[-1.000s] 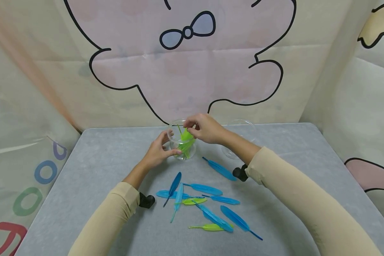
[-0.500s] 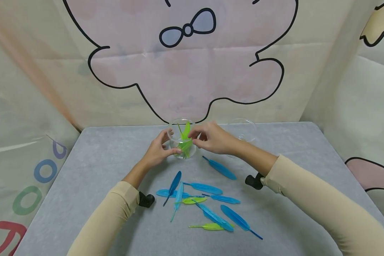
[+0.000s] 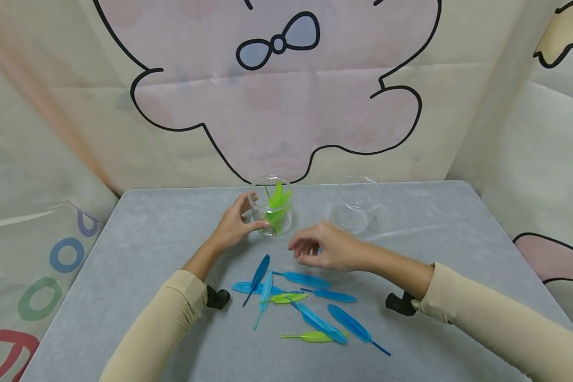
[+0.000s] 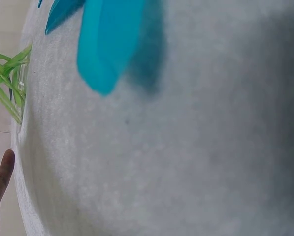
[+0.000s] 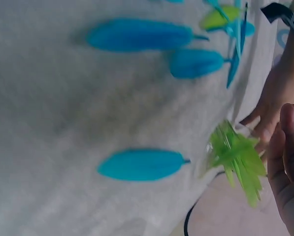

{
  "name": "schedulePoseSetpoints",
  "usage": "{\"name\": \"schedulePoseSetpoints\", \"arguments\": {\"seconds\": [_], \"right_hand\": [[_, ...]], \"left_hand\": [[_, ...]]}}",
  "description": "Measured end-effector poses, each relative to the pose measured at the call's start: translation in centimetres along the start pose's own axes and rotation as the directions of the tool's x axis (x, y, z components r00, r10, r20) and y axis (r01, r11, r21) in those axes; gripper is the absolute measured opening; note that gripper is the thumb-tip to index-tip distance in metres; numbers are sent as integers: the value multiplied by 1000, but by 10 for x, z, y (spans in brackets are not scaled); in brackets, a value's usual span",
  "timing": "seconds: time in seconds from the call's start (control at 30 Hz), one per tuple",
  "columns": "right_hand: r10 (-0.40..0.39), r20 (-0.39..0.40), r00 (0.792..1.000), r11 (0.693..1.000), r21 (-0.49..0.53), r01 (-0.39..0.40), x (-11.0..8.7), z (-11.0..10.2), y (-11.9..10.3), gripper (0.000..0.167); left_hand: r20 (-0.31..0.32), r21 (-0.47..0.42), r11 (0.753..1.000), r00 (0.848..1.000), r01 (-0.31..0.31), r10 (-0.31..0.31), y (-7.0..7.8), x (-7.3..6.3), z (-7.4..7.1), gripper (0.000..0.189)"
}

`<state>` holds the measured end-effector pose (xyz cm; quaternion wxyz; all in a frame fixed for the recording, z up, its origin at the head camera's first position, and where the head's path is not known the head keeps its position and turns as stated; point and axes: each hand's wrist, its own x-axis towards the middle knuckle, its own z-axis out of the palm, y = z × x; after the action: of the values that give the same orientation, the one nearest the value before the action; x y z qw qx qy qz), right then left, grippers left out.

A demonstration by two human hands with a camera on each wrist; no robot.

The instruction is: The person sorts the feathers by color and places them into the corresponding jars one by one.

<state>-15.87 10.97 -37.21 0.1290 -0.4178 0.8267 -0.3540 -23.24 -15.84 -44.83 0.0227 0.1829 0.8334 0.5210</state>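
My left hand grips the side of a clear plastic cup near the back edge of the table. Inside the cup stand several bright green feathers, their tips leaning up towards the rim. My right hand hovers in front of the cup and to its right, fingers loosely bent and nothing held. It mostly hides one blue feather in the head view; the right wrist view shows that feather whole. Nearer the front lie several blue feathers and two green ones, a partly covered feather and a lower feather.
A second clear cup stands at the back, right of the first. The grey cloth-covered table ends at a wall sheet with a printed cartoon. Black wrist mounts sit at both cuffs.
My right hand has let go of a green feather, now in the cup, and drawn back towards the front over the blue feather. The left hand has stayed on the cup.
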Motion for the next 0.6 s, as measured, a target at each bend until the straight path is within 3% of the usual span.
{"name": "schedulePoseSetpoints", "arguments": {"seconds": [0.6], "right_hand": [[-2,168,986,982,188,-30,-41,46,1,25]], "left_hand": [[13,-13,1000,1000,6,-5,1,-1,-1,86]]}}
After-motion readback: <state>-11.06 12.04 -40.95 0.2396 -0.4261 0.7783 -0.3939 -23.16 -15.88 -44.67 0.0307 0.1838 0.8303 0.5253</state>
